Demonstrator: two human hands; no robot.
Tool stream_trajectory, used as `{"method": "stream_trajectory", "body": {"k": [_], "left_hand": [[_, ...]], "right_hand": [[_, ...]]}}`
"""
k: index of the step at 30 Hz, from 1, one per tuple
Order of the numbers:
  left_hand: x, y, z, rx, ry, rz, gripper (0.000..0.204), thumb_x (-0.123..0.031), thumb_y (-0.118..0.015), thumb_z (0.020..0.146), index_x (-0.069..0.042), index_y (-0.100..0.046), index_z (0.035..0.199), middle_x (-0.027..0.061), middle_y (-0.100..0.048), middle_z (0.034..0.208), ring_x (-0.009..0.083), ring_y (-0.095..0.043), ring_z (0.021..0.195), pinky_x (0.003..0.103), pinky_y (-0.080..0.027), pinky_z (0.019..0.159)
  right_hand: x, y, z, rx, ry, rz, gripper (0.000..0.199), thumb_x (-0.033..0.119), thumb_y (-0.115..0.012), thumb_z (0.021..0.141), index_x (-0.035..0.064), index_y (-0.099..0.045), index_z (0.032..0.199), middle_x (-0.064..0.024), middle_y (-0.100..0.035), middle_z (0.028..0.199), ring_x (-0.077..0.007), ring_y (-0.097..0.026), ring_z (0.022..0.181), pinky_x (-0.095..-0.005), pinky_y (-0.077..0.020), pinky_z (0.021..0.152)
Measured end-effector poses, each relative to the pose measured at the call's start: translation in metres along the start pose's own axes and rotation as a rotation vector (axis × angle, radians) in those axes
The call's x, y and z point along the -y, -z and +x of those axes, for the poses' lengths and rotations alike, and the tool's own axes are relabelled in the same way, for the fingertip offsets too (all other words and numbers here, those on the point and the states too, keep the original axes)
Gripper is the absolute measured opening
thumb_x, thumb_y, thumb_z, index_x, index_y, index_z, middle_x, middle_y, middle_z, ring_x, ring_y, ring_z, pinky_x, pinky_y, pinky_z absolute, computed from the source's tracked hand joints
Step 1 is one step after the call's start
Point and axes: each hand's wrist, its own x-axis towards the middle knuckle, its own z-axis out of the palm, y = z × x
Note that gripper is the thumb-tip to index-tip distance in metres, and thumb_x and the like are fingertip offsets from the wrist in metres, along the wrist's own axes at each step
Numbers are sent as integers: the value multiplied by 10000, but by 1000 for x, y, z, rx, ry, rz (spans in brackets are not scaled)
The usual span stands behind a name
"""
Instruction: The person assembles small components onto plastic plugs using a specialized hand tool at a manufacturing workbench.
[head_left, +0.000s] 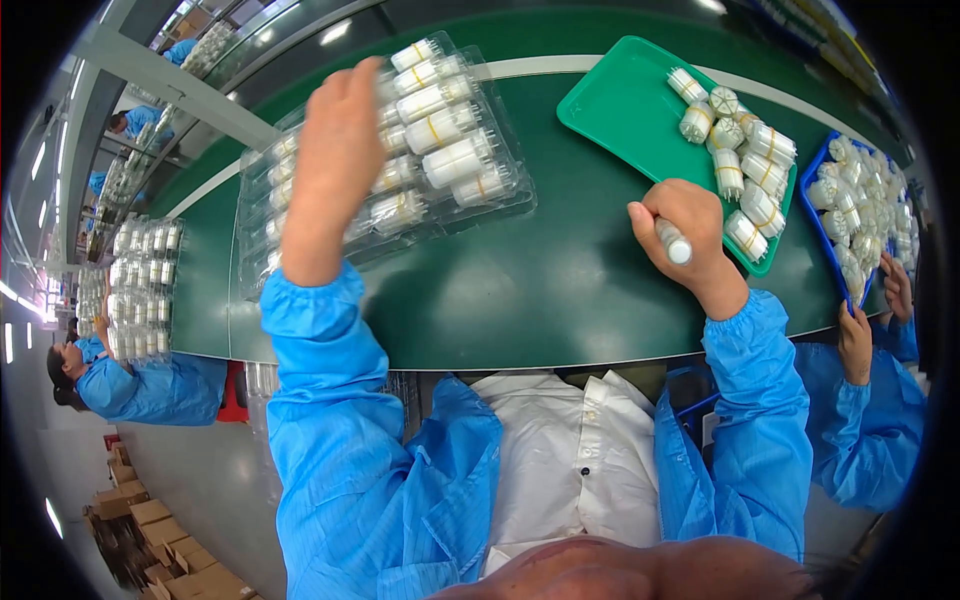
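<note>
White tube (674, 243) gripped in right hand (690, 235), left hand (335, 150) flat on blister tray (500, 195).

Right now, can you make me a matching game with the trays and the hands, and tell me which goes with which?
Things:
1. green tray
2. clear plastic tray
3. blue tray
4. right hand

Places or states:
A. under the left hand, filled with rows of white cylinders
B. far right, by another person's hands
C. gripping one white cylinder
D. between the other two trays, with white cylinders piled at its right end

Pairs: 1-D, 2-A, 3-B, 4-C
</note>
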Motion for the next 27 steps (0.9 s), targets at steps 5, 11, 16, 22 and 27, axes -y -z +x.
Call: {"method": "stream_trajectory", "body": {"k": [5, 11, 16, 22, 27], "left_hand": [[71, -44, -39, 225, 56, 145, 538, 79, -480, 829, 20, -500, 1363, 262, -552, 1323, 442, -519, 1211, 496, -426, 1038], [-18, -29, 13, -99, -137, 144, 522, 90, -501, 801, -10, -565, 1310, 228, -605, 1272, 420, -541, 1217, 481, -429, 1049], [-154, -67, 66, 40, -364, -347, 311, -137, -633, 898, -35, -625, 1192, 183, -679, 1102, 370, -641, 1056, 456, -524, 890], [-244, -150, 100, 298, -181, -396, 466, -333, -729, 872, 37, -569, 1106, 232, -666, 1041, 388, -665, 975, 478, -548, 821], [-261, -180, 93, 273, -145, -440, 475, -300, -724, 854, 36, -513, 1115, 260, -649, 1034, 413, -663, 952, 496, -557, 798]], "right_hand": [[1, -7, 2, 8, 42, 24, 198, 48, -740, 781, 80, -551, 731, -82, -556, 640, -269, -569, 549, -385, -434, 491], [4, -17, -9, 159, -201, 124, 210, 181, -730, 822, 83, -544, 813, -112, -593, 681, -336, -614, 622, -441, -467, 560], [5, -16, -10, 189, -228, 159, 197, 190, -707, 834, 84, -542, 849, -103, -588, 656, -335, -639, 662, -463, -485, 574], [19, 41, -24, -268, -92, 92, 147, 158, -778, 766, 100, -647, 796, -68, -574, 640, -281, -561, 570, -395, -439, 520], [-8, 116, -67, -326, -386, -142, 193, 63, -718, 814, 45, -683, 1003, -152, -689, 921, -363, -672, 848, -401, -539, 714]]}}
